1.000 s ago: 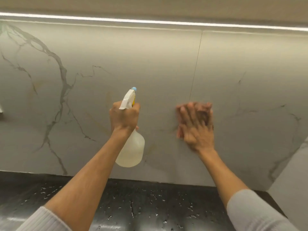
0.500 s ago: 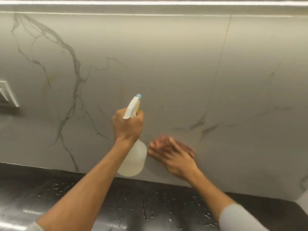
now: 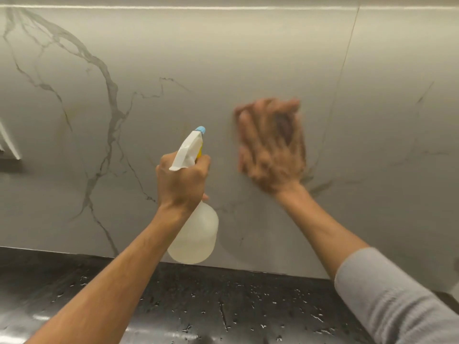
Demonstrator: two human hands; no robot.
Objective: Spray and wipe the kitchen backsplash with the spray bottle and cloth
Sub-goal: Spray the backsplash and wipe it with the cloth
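Two bare hands work at one marble-look backsplash (image 3: 223,58) above one dark countertop (image 3: 223,309) dotted with water drops. The left hand (image 3: 182,181) grips the neck of the single spray bottle (image 3: 196,234), fingers curled round it below the white trigger head. The bottle's blue nozzle tip points up and toward the backsplash, and its clear, rounded body hangs under the wrist, just above the backsplash's lower edge and near the middle of its width. The right hand (image 3: 272,150), blurred, lies spread and flat against the backsplash to the right of the bottle, about halfway up, fingers apart and pointing upward. Between those fingers shows one dark patch, the cloth (image 3: 285,125), pressed to the backsplash under the palm; the blur hides its edges and folds. The two hands are near each other but apart. One thin vertical seam (image 3: 344,78) runs down the backsplash just right of the right hand, dividing it into two panels. Grey veins branch across the left panel, fainter ones across the right. One grey sleeve (image 3: 397,294) covers the right forearm near the lower right corner; the left forearm is bare. One white wall plate (image 3: 8,145) juts in at the backsplash's left edge, and one bright light strip (image 3: 223,7) lines its top edge.
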